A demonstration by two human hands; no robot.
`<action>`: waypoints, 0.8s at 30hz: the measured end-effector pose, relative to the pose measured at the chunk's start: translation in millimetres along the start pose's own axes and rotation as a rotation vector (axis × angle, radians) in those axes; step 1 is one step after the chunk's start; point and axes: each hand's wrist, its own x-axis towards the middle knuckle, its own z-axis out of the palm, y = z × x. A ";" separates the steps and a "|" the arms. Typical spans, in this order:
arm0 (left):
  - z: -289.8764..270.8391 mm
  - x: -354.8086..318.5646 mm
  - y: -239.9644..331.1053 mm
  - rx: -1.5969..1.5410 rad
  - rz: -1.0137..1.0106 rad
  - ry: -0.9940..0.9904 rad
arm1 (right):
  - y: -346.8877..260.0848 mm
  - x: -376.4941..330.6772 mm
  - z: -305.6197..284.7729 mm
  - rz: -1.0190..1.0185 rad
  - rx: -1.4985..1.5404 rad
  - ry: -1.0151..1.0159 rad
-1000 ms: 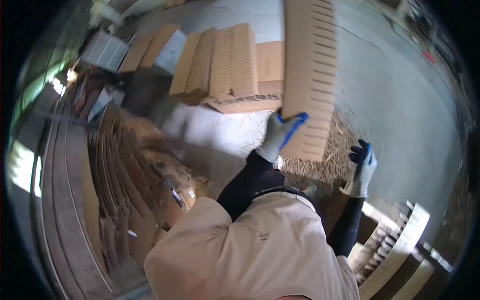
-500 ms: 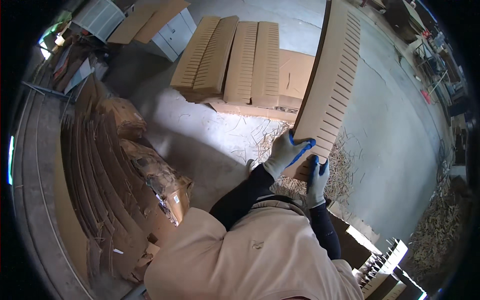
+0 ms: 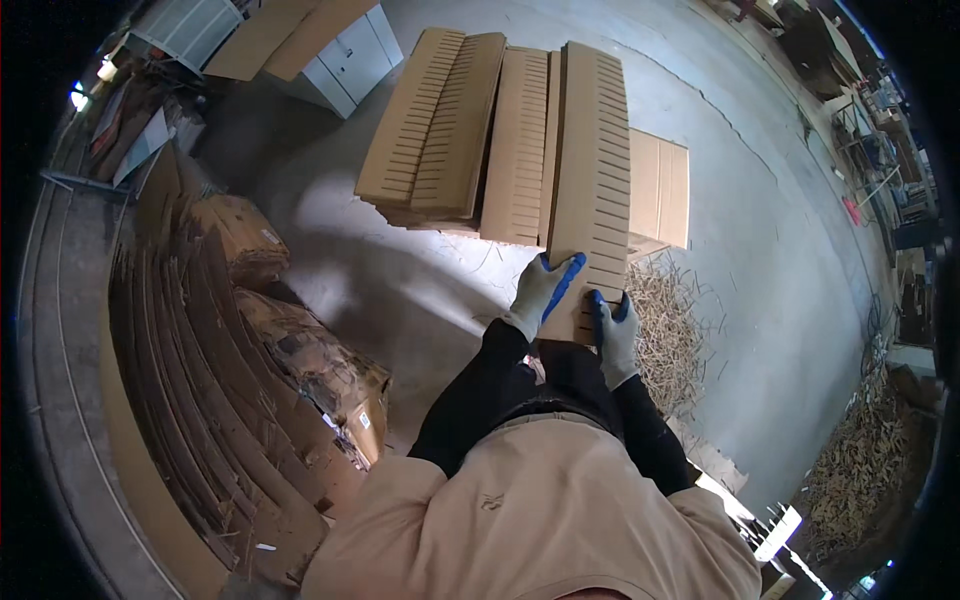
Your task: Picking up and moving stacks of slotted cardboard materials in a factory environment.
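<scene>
A long cardboard sheet (image 3: 590,170) with a row of slots along its right edge stretches away from me, its near end between my two gloved hands. My left hand (image 3: 545,290) grips its left edge, thumb on top. On its right edge, near the close corner, my right hand (image 3: 614,335) is closed with the thumb on top. The fingers under the sheet are hidden. Directly left of the sheet lie more slotted cardboard pieces (image 3: 517,150), partly overlapped by it, and a taller stack of slotted cardboard (image 3: 430,120) stands farther left.
A flat cardboard sheet (image 3: 658,190) shows beyond the held sheet on the right. Cardboard strips (image 3: 668,335) litter the floor beside my right arm. Upright cardboard sheets (image 3: 190,390) and wrapped bundles (image 3: 315,345) stand at the left. A grey cabinet (image 3: 350,65) is at the back.
The held sheet has swung left and lower, from the right of the stacks to over the right-hand one. Both hands moved left with it and keep their grip.
</scene>
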 end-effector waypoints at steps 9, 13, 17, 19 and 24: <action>-38.5 133.8 25.3 0.001 -0.053 0.043 | 23.1 136.0 71.8 -0.054 -0.009 -0.021; -56.2 194.3 21.9 0.058 -0.067 0.073 | 27.4 184.4 97.0 -0.013 -0.076 -0.031; -63.2 211.4 23.1 -0.003 -0.110 0.105 | 52.1 209.1 118.5 0.062 0.000 0.001; -68.1 223.1 0.3 -0.026 -0.162 0.132 | 47.9 213.2 117.5 0.027 -0.190 -0.008; -62.8 219.3 19.3 0.007 -0.203 0.141 | 63.4 217.8 116.3 -0.020 -0.170 0.005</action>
